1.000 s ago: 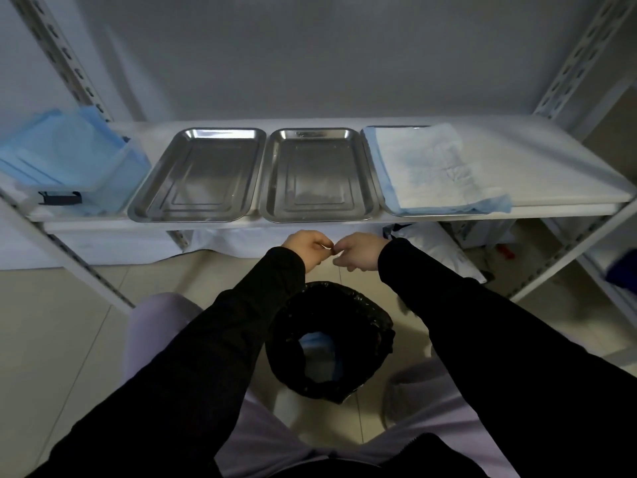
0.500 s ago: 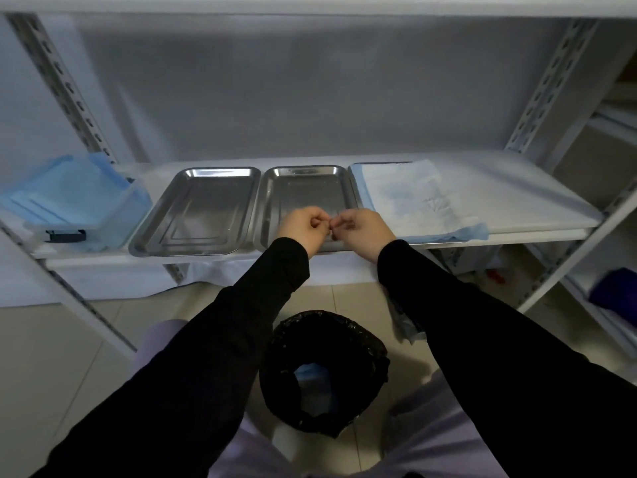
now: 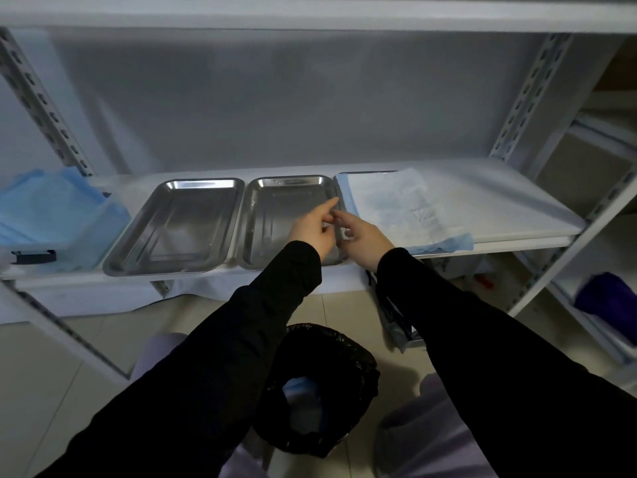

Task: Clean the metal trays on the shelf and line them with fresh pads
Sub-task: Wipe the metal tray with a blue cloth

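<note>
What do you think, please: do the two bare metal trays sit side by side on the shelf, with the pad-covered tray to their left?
Not quite: the head view shows the pad-covered tray to their right, not their left. The left bare tray and the middle bare tray do sit side by side on the shelf.

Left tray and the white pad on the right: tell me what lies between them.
Head view: another metal tray lies between the left tray and the white pad, unlined, with the left hand and right hand over its right side.
</note>
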The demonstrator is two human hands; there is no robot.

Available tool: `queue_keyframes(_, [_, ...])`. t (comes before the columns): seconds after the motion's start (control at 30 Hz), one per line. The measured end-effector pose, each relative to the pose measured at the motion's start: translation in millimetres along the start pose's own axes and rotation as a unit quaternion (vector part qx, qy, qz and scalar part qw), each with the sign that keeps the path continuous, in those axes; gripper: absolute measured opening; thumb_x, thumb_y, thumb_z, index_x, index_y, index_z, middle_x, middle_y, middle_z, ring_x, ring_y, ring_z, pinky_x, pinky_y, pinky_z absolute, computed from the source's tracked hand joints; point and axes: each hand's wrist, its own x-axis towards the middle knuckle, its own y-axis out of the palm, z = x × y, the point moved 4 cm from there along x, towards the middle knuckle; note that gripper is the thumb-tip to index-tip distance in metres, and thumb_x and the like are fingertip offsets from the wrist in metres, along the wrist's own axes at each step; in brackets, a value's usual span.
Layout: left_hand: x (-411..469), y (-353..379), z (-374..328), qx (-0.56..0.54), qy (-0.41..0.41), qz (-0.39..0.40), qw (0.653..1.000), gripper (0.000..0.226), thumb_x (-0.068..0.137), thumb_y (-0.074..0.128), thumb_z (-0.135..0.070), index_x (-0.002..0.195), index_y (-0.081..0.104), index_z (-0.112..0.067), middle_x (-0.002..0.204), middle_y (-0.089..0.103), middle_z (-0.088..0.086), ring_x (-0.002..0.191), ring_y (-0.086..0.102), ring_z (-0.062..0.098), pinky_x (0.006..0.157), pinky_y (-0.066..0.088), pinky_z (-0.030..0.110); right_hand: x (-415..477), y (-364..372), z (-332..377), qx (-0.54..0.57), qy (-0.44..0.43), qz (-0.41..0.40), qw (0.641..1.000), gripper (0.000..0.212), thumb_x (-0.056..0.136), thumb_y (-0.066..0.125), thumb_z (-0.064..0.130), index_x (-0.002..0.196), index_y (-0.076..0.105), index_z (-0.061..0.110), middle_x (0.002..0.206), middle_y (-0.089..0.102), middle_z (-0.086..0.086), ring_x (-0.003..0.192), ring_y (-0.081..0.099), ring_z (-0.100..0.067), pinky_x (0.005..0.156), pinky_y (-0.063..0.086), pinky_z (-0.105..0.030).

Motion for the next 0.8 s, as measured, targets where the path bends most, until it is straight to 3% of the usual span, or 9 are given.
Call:
queue_keyframes(0.1, [9, 7, -6, 0.001, -0.004, 0.002, 1.0, 0.057, 0.096, 0.036, 0.002, 0.145, 0.035, -0.028, 0.126, 0.058, 0.006, 0.112, 0.058, 0.025, 0.101, 0.047, 0.036, 5, -9, -8, 0.002, 0.009, 0.006, 1.0, 0.064, 0.093, 0.046, -0.002, 0.149, 0.026, 0.023, 0.151, 0.037, -0.005, 0.138, 0.037, -0.025, 0.11, 0.033, -0.032])
queue_keyframes(0.2, [19, 16, -8, 0.005, 0.001, -0.004, 1.0, 0.055, 0.096, 0.038, 0.001, 0.143, 0.038, -0.027, 0.122, 0.061, 0.005, 0.114, 0.057, 0.023, 0.102, 0.045, 0.03, 10, -17, -18, 0.007, 0.022, 0.013, 1.0, 0.067, 0.092, 0.047, -0.002, 0.15, 0.024, 0.023, 0.151, 0.036, -0.005, 0.138, 0.036, -0.024, 0.109, 0.033, -0.031])
queue_keyframes(0.33, [32, 36, -14, -0.002, 0.004, 0.03, 1.0, 0.05, 0.096, 0.04, 0.001, 0.141, 0.042, -0.022, 0.119, 0.062, 0.008, 0.115, 0.056, 0.022, 0.102, 0.04, 0.024, 15, -35, -34, -0.009, 0.048, 0.001, 0.999, 0.061, 0.091, 0.05, 0.003, 0.146, 0.034, 0.022, 0.143, 0.045, -0.007, 0.129, 0.045, -0.024, 0.097, 0.038, -0.025])
queue_keyframes(0.43, [38, 47, -19, -0.001, 0.01, 0.051, 0.999, 0.046, 0.096, 0.042, -0.001, 0.138, 0.046, -0.019, 0.111, 0.065, 0.008, 0.112, 0.058, 0.021, 0.096, 0.038, 0.02, 15, -47, -44, -0.03, 0.058, -0.003, 0.998, 0.054, 0.09, 0.053, 0.003, 0.141, 0.042, 0.018, 0.137, 0.052, -0.009, 0.125, 0.049, -0.023, 0.104, 0.039, -0.029])
queue_keyframes(0.57, [47, 60, -25, 0.017, 0.014, 0.07, 0.997, 0.04, 0.095, 0.046, -0.003, 0.132, 0.052, -0.017, 0.108, 0.068, 0.008, 0.109, 0.059, 0.02, 0.1, 0.041, 0.025, 13, -60, -57, -0.04, 0.072, 0.004, 0.997, 0.053, 0.088, 0.057, 0.004, 0.138, 0.046, 0.017, 0.133, 0.055, -0.01, 0.124, 0.051, -0.023, 0.103, 0.039, -0.03])
queue_keyframes(0.7, [53, 71, -24, 0.035, 0.01, 0.097, 0.995, 0.036, 0.093, 0.049, -0.006, 0.126, 0.057, -0.017, 0.097, 0.065, 0.003, 0.099, 0.06, 0.018, 0.094, 0.043, 0.022, 10, -65, -67, -0.032, 0.091, 0.021, 0.995, 0.06, 0.084, 0.067, 0.011, 0.139, 0.045, 0.019, 0.132, 0.055, -0.009, 0.123, 0.051, -0.022, 0.099, 0.039, -0.026])
queue_keyframes(0.8, [56, 75, -22, 0.033, 0.011, 0.101, 0.994, 0.042, 0.093, 0.049, -0.005, 0.132, 0.052, -0.021, 0.101, 0.068, 0.007, 0.097, 0.061, 0.018, 0.089, 0.042, 0.02, 11, -63, -72, -0.039, 0.103, 0.066, 0.992, 0.075, 0.079, 0.074, 0.016, 0.143, 0.038, 0.02, 0.13, 0.057, -0.008, 0.121, 0.052, -0.023, 0.102, 0.04, -0.031])
